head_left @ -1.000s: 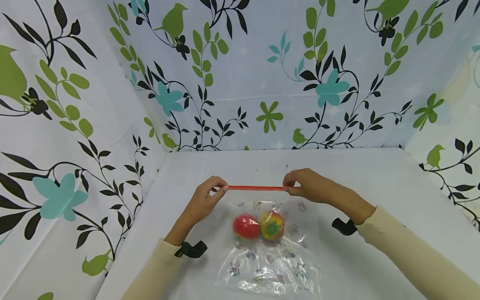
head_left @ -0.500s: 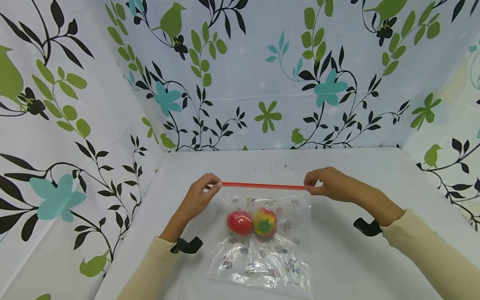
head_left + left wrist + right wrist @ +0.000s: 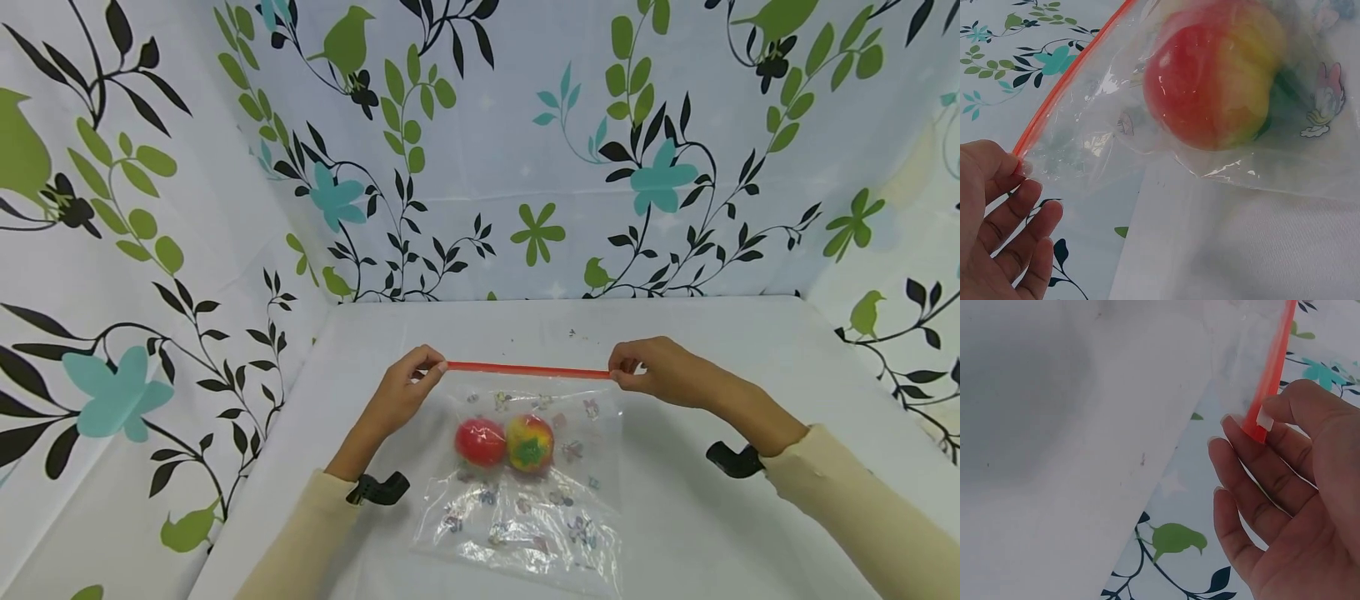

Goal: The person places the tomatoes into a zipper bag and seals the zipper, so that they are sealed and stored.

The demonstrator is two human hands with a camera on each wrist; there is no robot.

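Observation:
A clear zip bag (image 3: 525, 533) printed with small cartoon figures hangs from its red zip strip (image 3: 528, 369). Inside it, side by side, are a plain red round fruit (image 3: 481, 442) and a red-yellow one with a green patch (image 3: 530, 444). At the strip's left end my left hand (image 3: 408, 385) pinches the corner between thumb and index finger, its other fingers loosely bent in the left wrist view. My right hand (image 3: 660, 371) pinches the opposite end; a small white piece (image 3: 1264, 419) shows at the thumb tip in the right wrist view.
Under the bag is a white table (image 3: 690, 533). Patterned cloth (image 3: 480, 183) with leaves and birds hangs along the back and sides. Dark wrist mounts (image 3: 384, 489) sit at both cuffs. A few small dark marks (image 3: 572, 332) show near the far edge.
My right hand has slid right along the red strip to its end, showing more of it between the hands. The bag and fruit have shifted slightly left. In the last half second little has moved.

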